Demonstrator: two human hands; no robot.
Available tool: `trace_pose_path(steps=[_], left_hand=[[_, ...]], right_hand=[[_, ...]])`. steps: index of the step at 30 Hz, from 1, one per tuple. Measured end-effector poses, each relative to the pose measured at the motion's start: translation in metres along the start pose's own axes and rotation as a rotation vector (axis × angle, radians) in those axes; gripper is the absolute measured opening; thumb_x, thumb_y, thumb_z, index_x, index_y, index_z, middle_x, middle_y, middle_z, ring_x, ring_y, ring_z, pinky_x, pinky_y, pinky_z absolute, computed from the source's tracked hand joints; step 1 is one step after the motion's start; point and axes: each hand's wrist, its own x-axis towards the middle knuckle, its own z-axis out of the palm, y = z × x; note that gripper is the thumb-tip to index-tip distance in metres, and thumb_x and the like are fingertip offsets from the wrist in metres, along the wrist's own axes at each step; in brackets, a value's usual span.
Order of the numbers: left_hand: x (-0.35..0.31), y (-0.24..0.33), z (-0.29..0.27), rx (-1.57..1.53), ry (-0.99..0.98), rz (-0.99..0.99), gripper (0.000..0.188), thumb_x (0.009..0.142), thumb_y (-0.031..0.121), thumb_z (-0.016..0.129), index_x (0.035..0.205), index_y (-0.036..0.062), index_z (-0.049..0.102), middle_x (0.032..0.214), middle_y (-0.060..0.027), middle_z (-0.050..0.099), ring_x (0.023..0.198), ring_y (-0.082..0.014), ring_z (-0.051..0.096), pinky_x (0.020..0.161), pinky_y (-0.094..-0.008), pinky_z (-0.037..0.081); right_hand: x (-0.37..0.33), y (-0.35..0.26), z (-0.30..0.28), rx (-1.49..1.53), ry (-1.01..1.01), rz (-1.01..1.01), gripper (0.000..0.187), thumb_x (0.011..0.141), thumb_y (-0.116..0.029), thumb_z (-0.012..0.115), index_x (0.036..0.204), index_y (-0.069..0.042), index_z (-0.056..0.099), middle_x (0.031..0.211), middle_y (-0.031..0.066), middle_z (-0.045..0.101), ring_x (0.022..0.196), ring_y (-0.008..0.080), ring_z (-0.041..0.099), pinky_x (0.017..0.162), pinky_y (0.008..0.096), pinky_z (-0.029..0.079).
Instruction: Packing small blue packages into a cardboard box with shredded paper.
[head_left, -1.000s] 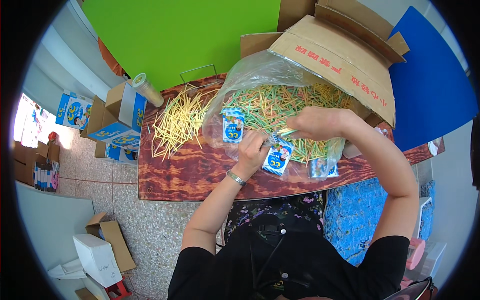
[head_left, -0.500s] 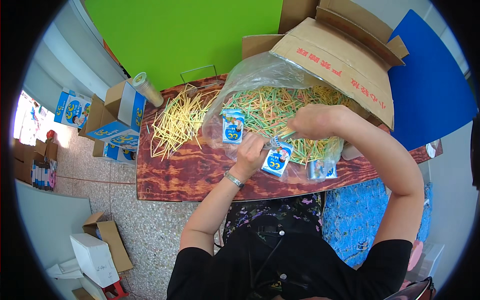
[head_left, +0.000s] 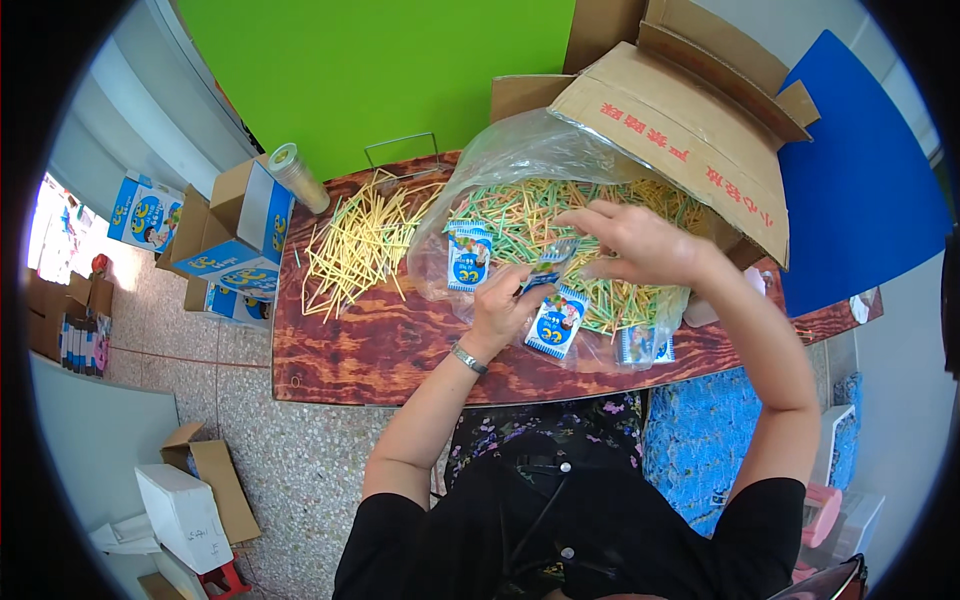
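Observation:
My left hand (head_left: 500,308) grips a small blue-and-white packet (head_left: 553,256) held upright over a clear plastic bag (head_left: 520,135). Just right of that packet hovers my right hand (head_left: 645,243), slightly blurred, its fingers and thumb apart with nothing visible between them. Beneath both hands, a heap of thin pastel sticks (head_left: 510,210) in green, pink and yellow fills the bag. Other blue-and-white packets lie around my left hand: one packet (head_left: 468,256) to its left, another packet (head_left: 556,325) to its right. A further packet (head_left: 645,346) shows partly under the plastic near the table's front edge.
A pile of yellow sticks (head_left: 365,250) lies on the wood-patterned table (head_left: 400,365). At the back left stands a clear cylindrical container (head_left: 298,180) beside a wire stand (head_left: 400,140). A large cardboard box (head_left: 690,140) tips over the bag. Blue cartons (head_left: 235,235) stand left of the table.
My right hand has drawn up from the packet, and its closed fingers have spread. My left hand keeps hold of the packet in nearly the same place.

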Motion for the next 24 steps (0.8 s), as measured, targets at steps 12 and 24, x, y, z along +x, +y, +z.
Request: trace_pose_path(steps=[12, 24], left_hand=[[-0.032, -0.039, -0.054, 0.120, -0.139, -0.544, 0.012, 0.089, 0.011, 0.064, 0.094, -0.0001, 0.063, 0.074, -0.0088, 0.062, 0.070, -0.0117, 0.058, 0.062, -0.0308, 0.046], [-0.047, -0.104, -0.053, 0.489, -0.082, -0.421, 0.027, 0.082, 0.019, 0.071, 0.102, 0.0015, 0.065, 0.096, -0.0180, 0.064, 0.085, -0.0358, 0.062, 0.074, -0.0432, 0.049]], right_hand=[[0.019, 0.030, 0.138, 0.228, 0.397, 0.167, 0.032, 0.084, -0.018, 0.068, 0.115, -0.012, 0.060, 0.087, 0.0126, 0.068, 0.076, 0.0302, 0.067, 0.066, 0.0410, 0.053], [-0.013, 0.053, 0.182, -0.085, 0.095, 0.373, 0.025, 0.078, -0.024, 0.071, 0.091, -0.005, 0.062, 0.097, 0.0119, 0.064, 0.096, 0.0317, 0.063, 0.071, 0.0442, 0.055]])
